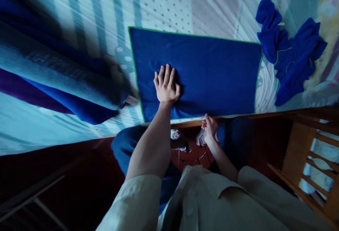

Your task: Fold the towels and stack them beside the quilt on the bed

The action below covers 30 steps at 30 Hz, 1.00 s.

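A blue cloth with green edging [217, 72] lies spread flat on the bed, its lower edge along the bed's front edge. My left hand [166, 88] rests palm down on the cloth's left part, fingers spread, holding nothing. Just below the cloth's front edge, over my lap, is my right hand [209, 128], with its index finger pointing forward and the other fingers curled. Whether anything is between those fingers is too small to tell. To the right of the flat cloth lies a crumpled blue cloth with green edging [293, 58].
Rolled and folded fabrics [60, 72] in grey-blue, blue and purple lie at the left on the patterned bed sheet [164, 5]. A wooden slatted rack [299, 153] stands at the lower right. Metal bars [50, 211] show at the lower left.
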Available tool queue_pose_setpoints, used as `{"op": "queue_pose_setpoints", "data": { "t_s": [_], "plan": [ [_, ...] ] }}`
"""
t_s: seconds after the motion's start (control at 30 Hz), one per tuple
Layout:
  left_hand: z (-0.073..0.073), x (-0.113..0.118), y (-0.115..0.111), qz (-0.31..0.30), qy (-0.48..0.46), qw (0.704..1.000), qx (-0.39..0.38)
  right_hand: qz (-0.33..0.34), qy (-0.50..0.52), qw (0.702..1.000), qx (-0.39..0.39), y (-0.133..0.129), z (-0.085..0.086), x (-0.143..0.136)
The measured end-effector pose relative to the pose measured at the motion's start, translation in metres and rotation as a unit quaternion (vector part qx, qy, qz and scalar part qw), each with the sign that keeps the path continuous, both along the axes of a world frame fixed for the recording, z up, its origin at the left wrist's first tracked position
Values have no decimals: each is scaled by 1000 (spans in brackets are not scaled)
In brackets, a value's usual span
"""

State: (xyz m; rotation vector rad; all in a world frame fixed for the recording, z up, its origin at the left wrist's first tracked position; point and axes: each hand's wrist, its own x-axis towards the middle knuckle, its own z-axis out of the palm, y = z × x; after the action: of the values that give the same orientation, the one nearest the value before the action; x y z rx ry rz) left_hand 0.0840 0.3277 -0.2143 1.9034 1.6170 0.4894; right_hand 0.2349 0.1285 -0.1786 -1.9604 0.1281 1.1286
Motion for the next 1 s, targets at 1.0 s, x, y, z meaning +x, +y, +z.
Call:
{"op": "queue_pose_setpoints", "data": {
  "t_s": [1.0],
  "plan": [
    [5, 144, 180, -146, 71, 986, -34, 73, 70, 993, 63, 45, -2, 35]
  ]
}}
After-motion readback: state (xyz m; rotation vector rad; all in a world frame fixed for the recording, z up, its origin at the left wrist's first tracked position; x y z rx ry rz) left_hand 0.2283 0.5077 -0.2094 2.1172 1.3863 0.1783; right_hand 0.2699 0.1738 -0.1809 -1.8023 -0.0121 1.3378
